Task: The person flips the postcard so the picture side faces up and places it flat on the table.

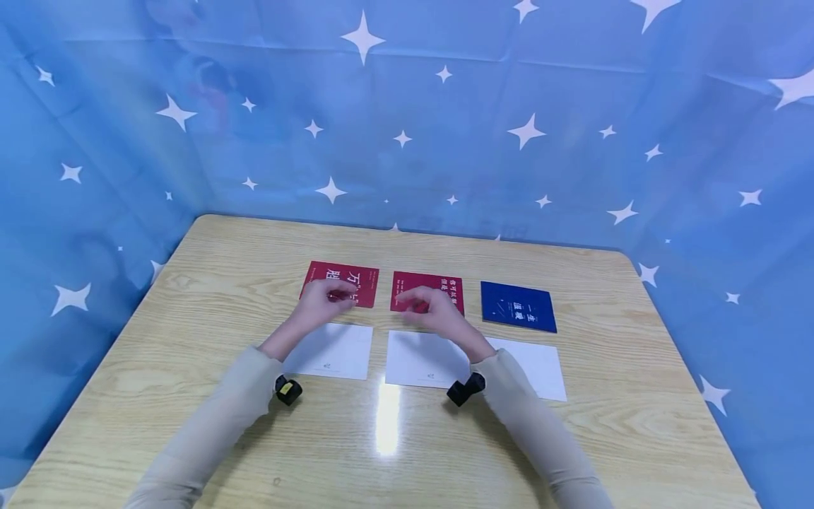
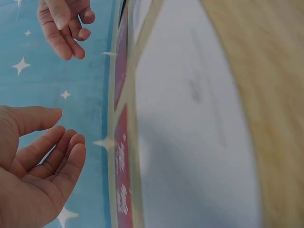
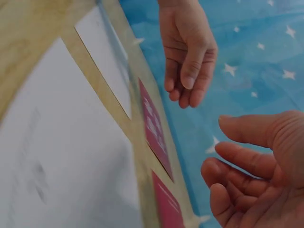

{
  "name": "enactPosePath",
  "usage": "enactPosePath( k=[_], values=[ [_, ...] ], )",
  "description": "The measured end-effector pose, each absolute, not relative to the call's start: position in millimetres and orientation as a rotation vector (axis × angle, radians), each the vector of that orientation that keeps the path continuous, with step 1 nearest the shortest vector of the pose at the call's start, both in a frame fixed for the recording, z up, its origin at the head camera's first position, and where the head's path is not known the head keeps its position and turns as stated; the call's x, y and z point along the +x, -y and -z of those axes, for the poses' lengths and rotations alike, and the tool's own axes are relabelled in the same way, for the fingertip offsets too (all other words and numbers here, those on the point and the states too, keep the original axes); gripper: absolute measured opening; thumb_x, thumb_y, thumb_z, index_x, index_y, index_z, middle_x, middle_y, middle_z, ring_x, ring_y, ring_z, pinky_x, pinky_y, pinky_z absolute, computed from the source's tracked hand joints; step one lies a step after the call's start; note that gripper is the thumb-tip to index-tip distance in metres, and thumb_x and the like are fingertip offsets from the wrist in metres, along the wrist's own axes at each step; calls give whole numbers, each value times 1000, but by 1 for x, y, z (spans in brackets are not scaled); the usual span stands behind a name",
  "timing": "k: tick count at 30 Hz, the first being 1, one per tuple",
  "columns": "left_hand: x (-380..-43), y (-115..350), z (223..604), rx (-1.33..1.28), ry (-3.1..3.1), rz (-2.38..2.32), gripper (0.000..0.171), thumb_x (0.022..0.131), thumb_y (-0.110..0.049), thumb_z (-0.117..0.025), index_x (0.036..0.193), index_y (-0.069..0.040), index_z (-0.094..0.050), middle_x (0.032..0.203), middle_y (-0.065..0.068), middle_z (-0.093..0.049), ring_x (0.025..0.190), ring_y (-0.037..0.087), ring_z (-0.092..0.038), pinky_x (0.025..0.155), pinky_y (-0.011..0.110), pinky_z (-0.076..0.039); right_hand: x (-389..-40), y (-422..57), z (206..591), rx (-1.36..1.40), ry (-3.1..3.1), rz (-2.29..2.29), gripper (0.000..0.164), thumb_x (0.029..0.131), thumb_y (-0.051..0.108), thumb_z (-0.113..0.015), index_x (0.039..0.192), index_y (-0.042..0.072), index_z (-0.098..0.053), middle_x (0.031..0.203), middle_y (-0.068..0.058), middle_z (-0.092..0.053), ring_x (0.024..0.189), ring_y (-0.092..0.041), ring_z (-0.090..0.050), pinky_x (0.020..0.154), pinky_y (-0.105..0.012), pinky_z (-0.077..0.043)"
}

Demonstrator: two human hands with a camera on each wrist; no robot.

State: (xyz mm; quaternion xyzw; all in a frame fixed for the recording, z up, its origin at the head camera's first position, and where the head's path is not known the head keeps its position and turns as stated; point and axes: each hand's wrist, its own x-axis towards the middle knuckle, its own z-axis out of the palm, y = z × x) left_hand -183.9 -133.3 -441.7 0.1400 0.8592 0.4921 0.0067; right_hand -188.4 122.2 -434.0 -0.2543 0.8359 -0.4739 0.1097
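Observation:
My left hand (image 1: 322,304) hovers over the near edge of the left red card (image 1: 367,283), its fingers loosely bent and nothing between them. Over the middle red card (image 1: 453,286) hangs my right hand (image 1: 435,311), also holding nothing; thumb and fingers stand apart in the right wrist view. A blue card (image 1: 518,305) with white lettering lies to the right. Nearer to me is a row of white cards: the left one (image 1: 337,350), the middle one (image 1: 420,357) and the right one (image 1: 540,367), partly hidden by my right wrist.
The cards lie flat on a light wood-grain table (image 1: 191,318) with rounded far corners. A blue cloth (image 1: 407,92) with white stars hangs behind and around it. Small black devices, such as the left one (image 1: 288,390), sit at both wrists.

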Motion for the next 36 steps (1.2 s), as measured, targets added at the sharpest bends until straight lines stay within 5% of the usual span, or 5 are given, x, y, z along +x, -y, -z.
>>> enactPosePath(
  k=[11, 21, 36],
  values=[
    [-165, 171, 455, 321, -2713, -1499, 23, 81, 3, -66, 103, 9, -65, 97, 21, -66, 86, 30, -62, 78, 38, -52, -179, -89, 447, -920, -2409, 1338, 30, 83, 3, -69, 110, -7, -63, 107, -20, -64, 89, -29, -62, 72, -24, -51],
    [-154, 202, 462, 330, -2789, -1399, 29, 76, 6, -69, 104, 12, -63, 97, 24, -65, 88, 36, -62, 80, 44, -51, -179, -74, 459, -830, -2502, 1141, 36, 78, 12, -76, 108, -3, -65, 92, -8, -61, 82, -17, -57, 73, -20, -47],
    [-153, 212, 462, 351, -2847, -1087, 38, 65, -4, -80, 96, 9, -62, 88, 15, -56, 80, 25, -50, 71, 33, -42, -177, -56, 454, -706, -2622, 831, 38, 68, 18, -84, 94, 1, -63, 90, -4, -54, 85, -16, -51, 76, -25, -46]
  ],
)
